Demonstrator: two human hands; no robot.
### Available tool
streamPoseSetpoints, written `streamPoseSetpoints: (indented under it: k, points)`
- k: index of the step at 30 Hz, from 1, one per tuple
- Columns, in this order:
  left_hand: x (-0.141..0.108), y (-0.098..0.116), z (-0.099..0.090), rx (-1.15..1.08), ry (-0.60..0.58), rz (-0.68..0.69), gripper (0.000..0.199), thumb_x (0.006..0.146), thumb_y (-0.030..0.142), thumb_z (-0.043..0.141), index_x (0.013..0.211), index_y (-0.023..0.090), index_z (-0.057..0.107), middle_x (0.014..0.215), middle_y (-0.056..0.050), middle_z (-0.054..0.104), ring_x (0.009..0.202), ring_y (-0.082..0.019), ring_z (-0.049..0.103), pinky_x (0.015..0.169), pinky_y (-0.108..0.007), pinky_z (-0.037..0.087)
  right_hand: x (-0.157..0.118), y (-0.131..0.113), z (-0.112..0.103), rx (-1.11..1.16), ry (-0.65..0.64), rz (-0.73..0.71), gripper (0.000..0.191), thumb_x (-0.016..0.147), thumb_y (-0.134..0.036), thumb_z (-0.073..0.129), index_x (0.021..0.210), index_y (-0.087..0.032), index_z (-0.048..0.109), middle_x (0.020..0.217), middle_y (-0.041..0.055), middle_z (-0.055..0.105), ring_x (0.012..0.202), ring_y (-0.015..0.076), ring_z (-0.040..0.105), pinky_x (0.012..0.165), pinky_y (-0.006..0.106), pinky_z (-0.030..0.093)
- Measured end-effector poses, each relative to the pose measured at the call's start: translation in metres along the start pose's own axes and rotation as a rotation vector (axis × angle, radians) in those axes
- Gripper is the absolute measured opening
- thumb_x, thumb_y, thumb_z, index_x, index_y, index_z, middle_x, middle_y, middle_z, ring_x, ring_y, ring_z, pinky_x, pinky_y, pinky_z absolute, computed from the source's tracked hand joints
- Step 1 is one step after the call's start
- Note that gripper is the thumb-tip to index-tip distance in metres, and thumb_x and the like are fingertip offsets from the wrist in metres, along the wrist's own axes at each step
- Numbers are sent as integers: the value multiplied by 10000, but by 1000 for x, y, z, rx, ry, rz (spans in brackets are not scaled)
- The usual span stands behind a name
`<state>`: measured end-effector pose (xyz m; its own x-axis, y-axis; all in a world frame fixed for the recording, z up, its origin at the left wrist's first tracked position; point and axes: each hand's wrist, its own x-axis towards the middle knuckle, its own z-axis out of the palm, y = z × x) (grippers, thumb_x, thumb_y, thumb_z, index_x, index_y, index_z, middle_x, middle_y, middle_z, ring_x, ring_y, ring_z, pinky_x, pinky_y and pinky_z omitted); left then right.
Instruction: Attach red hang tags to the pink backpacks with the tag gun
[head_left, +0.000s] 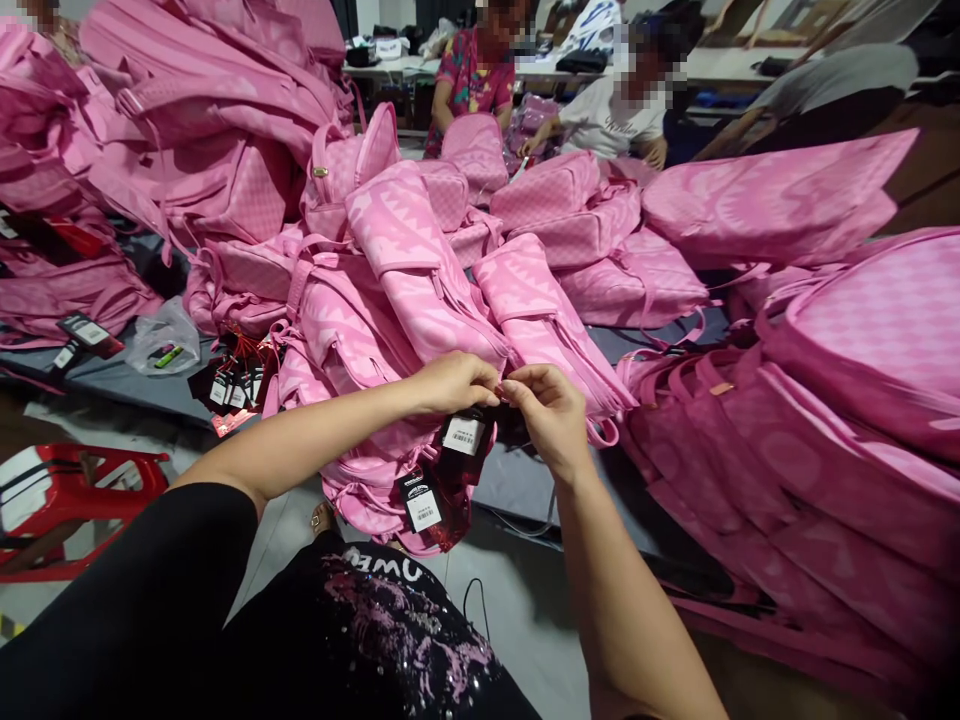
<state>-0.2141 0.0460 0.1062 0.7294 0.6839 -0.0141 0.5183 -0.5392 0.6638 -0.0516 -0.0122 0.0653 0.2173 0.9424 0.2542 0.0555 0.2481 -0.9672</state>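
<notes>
My left hand (461, 382) and my right hand (551, 410) meet fingertip to fingertip at the table's front edge, both pinched closed. Between the fingertips is a small reddish bit that looks like the string of a hang tag; most of it is hidden. The black hang tag (463, 436) with a white barcode label hangs just under my left fingers. Lower down, a second black hang tag (422, 503) lies against a pink backpack (360, 300). Behind my hands rest a pink patterned bag (431, 290) and another slim pink bag (544, 310).
Pink bags are heaped at the back left, and stacked backpacks (810, 430) stand at the right. A bunch of hang tags (238, 380) and a clear plastic bag (166, 340) lie left on the table. A red stool (97, 490) stands below. Co-workers (607, 120) sit across the table.
</notes>
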Motion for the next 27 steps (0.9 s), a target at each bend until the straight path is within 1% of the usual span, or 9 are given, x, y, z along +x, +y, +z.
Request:
streamPoseSetpoints:
  k: [3, 7, 11, 12, 15, 17, 21, 25, 27]
  points:
    - [3, 3, 2, 33, 73, -16, 172, 790, 297, 730, 867, 150, 686, 808, 7, 686, 807, -161, 602, 697, -255, 393, 1, 0, -3, 6, 7, -5, 215, 697, -319, 787, 778, -202, 626, 681, -33, 622, 596, 109, 562, 573, 236, 457]
    - [3, 5, 4, 39, -10, 19, 71, 831, 247, 670, 856, 190, 704, 771, 44, 687, 732, -126, 606, 686, -234, 404, -2, 2, -5, 3, 10, 2, 225, 691, -326, 792, 776, -202, 624, 679, -32, 627, 602, 112, 572, 584, 239, 466]
    - [-1, 6, 5, 126, 98, -5, 91, 842, 240, 648, 877, 164, 684, 856, -16, 695, 875, -186, 616, 760, -282, 403, -5, 4, -3, -7, 23, 26, 235, 684, -342, 790, 774, -202, 625, 663, -34, 623, 584, 111, 557, 568, 239, 449]
    - [-2, 6, 5, 138, 101, 3, 108, 842, 255, 658, 903, 169, 680, 882, -15, 700, 888, -186, 618, 759, -280, 402, -5, 4, -3, -7, 32, 27, 237, 685, -347, 789, 776, -204, 623, 664, -35, 622, 585, 112, 557, 567, 240, 447]
    - [-6, 7, 5, 159, 42, 49, 105, 868, 289, 649, 932, 219, 693, 872, 24, 713, 831, -156, 636, 709, -257, 397, -8, 4, -1, -28, 48, 31, 235, 693, -353, 781, 779, -205, 620, 664, -32, 623, 591, 120, 563, 567, 248, 449]
    - [-8, 8, 5, 201, 60, 61, 95, 892, 265, 621, 898, 212, 700, 858, 8, 714, 853, -172, 641, 748, -281, 398, -10, 4, 2, -32, 51, 43, 236, 698, -360, 778, 776, -202, 622, 661, -29, 624, 592, 124, 565, 576, 254, 457]
    - [-15, 7, 9, 298, 173, 63, 86, 881, 224, 634, 853, 153, 674, 883, -59, 706, 942, -231, 624, 874, -367, 374, -16, 7, 6, 5, 62, 53, 253, 699, -378, 785, 794, -201, 631, 691, -24, 635, 620, 128, 579, 631, 272, 484]
    - [-20, 0, 11, 321, 139, 138, 86, 884, 279, 655, 904, 200, 683, 844, -5, 713, 880, -188, 635, 879, -350, 391, -19, 6, 10, 4, 60, 55, 248, 716, -393, 767, 794, -207, 622, 687, -19, 641, 624, 139, 593, 623, 275, 494]
    - [-22, -4, 13, 344, 160, 159, 71, 897, 246, 631, 912, 204, 686, 864, -10, 717, 904, -187, 633, 918, -366, 385, -19, 5, 13, 2, 58, 57, 245, 722, -398, 757, 790, -208, 618, 670, -18, 638, 615, 140, 594, 609, 271, 494]
